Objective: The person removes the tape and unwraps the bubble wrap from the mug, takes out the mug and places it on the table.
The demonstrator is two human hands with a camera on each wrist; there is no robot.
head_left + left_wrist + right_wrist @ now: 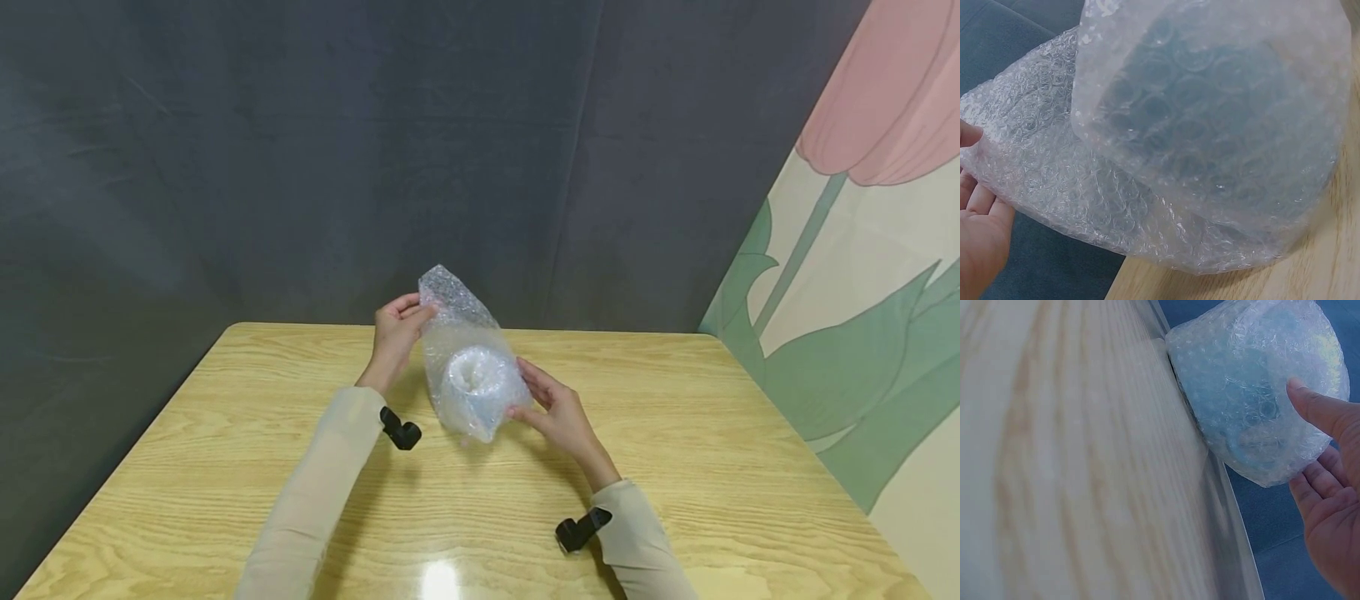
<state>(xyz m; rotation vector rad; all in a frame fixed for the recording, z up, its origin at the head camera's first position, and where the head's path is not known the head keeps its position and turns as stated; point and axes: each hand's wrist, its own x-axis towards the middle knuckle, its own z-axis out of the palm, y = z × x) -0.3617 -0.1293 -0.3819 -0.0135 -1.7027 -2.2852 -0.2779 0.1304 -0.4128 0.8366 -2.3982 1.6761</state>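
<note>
Two arms outstretched: pinches crinkled bubble wrap in left grip; clasps rounded, translucent bundle in wide-spread right grip.

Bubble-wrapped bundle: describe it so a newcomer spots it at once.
On the wood-grain table, look near the middle of the far edge. There the left hand pinches a bubble-wrap flap and the right hand holds the rounded bundle. Its shiny, see-through blisters and pale blue tint set it apart from the bare hands and yellowish wood.
</note>
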